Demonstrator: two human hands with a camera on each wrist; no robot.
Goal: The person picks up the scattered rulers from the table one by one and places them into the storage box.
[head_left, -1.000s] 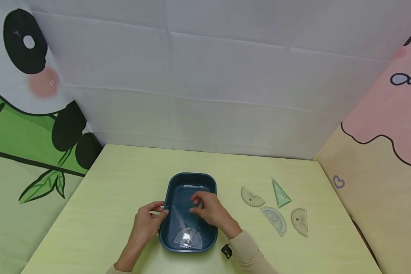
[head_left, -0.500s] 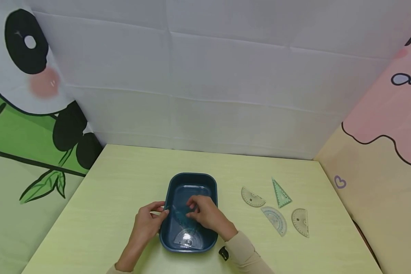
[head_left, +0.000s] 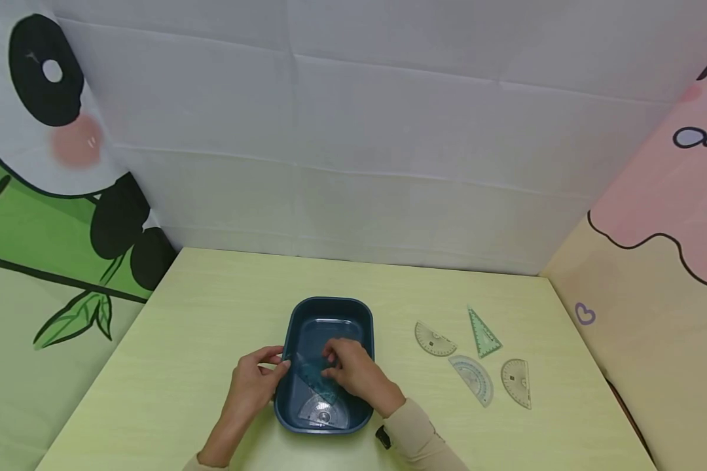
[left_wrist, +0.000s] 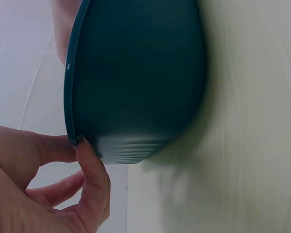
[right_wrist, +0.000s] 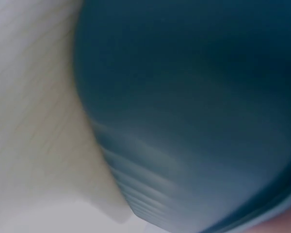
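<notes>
A dark blue plastic bin [head_left: 328, 432] stands upright on the table. My left hand [head_left: 253, 378] pinches its left rim between thumb and fingers; the left wrist view shows this grip on the rim [left_wrist: 70, 97]. Reaching into the bin from the right, my right hand [head_left: 359, 373] has curled fingers and pinches a see-through, teal-looking set square [head_left: 318, 381], tilted toward the left wall. Below it, a clear protractor [head_left: 323, 412] lies on the bin floor. The right wrist view holds only the blurred outer wall of the bin [right_wrist: 184, 107], so my fingertips are hidden there.
Right of the bin lie a protractor [head_left: 435, 339], a green set square [head_left: 483, 333], a bluish protractor [head_left: 472, 378] and another protractor [head_left: 516, 383]. A white cloth wall [head_left: 353, 196] closes the back of the table [head_left: 212, 314]. Printed panels flank both sides.
My right hand has moved slightly down and left inside the bin, and the set square shows more clearly above the protractor. My left hand and the bin have stayed put.
</notes>
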